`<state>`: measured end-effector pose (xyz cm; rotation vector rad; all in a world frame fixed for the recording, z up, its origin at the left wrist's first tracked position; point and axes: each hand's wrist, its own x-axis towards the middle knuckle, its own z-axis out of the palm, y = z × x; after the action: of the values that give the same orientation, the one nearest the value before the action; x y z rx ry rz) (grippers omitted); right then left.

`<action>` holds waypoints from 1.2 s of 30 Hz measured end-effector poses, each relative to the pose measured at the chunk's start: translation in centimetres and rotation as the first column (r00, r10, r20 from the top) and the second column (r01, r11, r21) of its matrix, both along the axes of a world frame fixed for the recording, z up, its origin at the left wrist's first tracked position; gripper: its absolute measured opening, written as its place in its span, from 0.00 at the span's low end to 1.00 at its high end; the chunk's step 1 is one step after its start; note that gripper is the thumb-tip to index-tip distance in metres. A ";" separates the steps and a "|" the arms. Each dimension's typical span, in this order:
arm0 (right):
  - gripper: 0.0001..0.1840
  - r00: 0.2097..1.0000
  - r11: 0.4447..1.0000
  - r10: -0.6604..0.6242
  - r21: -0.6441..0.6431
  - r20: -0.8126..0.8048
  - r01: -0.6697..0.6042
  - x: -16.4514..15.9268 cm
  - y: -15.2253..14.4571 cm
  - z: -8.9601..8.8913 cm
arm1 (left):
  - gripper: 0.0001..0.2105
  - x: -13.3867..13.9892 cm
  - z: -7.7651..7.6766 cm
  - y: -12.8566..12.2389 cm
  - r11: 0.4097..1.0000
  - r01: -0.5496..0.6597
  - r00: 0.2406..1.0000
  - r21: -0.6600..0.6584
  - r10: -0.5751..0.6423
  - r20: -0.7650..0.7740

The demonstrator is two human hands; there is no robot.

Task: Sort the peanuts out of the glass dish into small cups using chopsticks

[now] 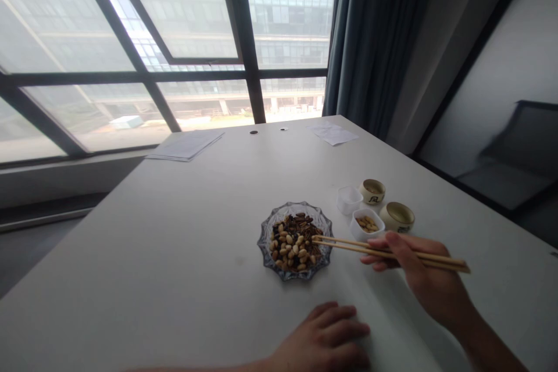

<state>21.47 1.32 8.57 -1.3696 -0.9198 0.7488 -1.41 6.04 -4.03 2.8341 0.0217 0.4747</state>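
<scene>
My right hand (418,267) holds a pair of wooden chopsticks (429,260), fingers wrapped around them. Their tips reach over the right part of a scalloped glass bowl (267,258). Pale, oval nuts (288,244) fill its near left part, with dark brown, slender pieces (303,221) towards the back and right. Whether the tips pinch a piece is too small to tell. Below the bowl, my left hand (325,340) rests on the table with its fingers loosely extended and nothing in it. A white plastic cup with several tan nuts (367,224) stands just beyond my right hand.
Another white plastic cup (349,200) and two beige ceramic cups, one farther (372,192) and one nearer (397,218), stand together right of the bowl. Papers lie at the far left (187,145) and far right (335,132) of the white table (174,256). Windows and a dark curtain (370,40) lie beyond.
</scene>
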 end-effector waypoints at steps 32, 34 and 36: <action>0.23 0.985 0.994 0.048 0.085 0.165 -0.063 1.2 0.2 -1.1 | 0.10 0.1 0.3 -0.1 0.999 -0.010 1.000 0.036 0.010 0.001; 0.21 0.950 0.974 0.180 0.091 0.254 -0.209 0.4 0.7 -1.8 | 0.10 0.1 0.2 -0.2 0.999 -0.010 1.000 0.032 0.009 0.006; 0.18 0.901 0.940 0.271 0.110 0.338 -0.324 0.1 1.1 -2.3 | 0.09 0.1 0.1 -0.2 0.999 -0.010 1.000 0.030 0.010 0.007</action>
<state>21.61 2.37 6.30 -1.2354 -1.4426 0.6721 -1.36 5.80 -3.88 2.8630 0.0273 0.4916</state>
